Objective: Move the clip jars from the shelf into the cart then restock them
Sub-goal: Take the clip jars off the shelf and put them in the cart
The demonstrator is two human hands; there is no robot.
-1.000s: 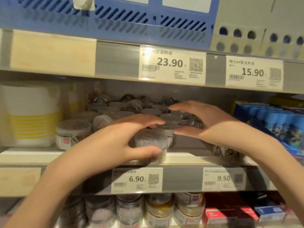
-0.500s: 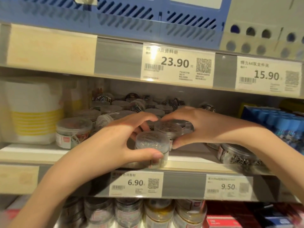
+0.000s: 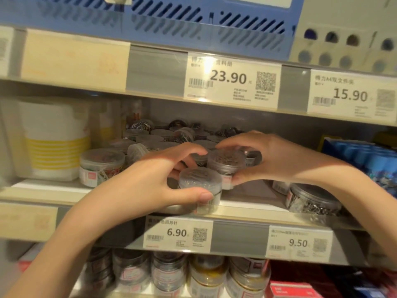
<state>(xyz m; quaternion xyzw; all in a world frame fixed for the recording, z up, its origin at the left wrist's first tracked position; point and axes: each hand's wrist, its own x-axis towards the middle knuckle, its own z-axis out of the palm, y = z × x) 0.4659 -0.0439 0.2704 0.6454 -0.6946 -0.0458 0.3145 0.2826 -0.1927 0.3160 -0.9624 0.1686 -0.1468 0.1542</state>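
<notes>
Several clear round clip jars crowd the middle shelf. My left hand grips the front clip jar at the shelf's edge, thumb across its near side and fingers behind it. My right hand holds a second clip jar just behind and to the right, thumb below and fingers curled over its lid. One more jar stands at the left and another jar at the right. The cart is out of view.
A white and yellow stack of containers fills the shelf's left end. Blue items sit at the right. Price tags line the shelf fronts. More jars stand on the shelf below, a blue basket on the one above.
My right hand came down from hovering over the jars and closed on the second jar. My left hand kept its grip on the front jar. The camera shifted slightly.
</notes>
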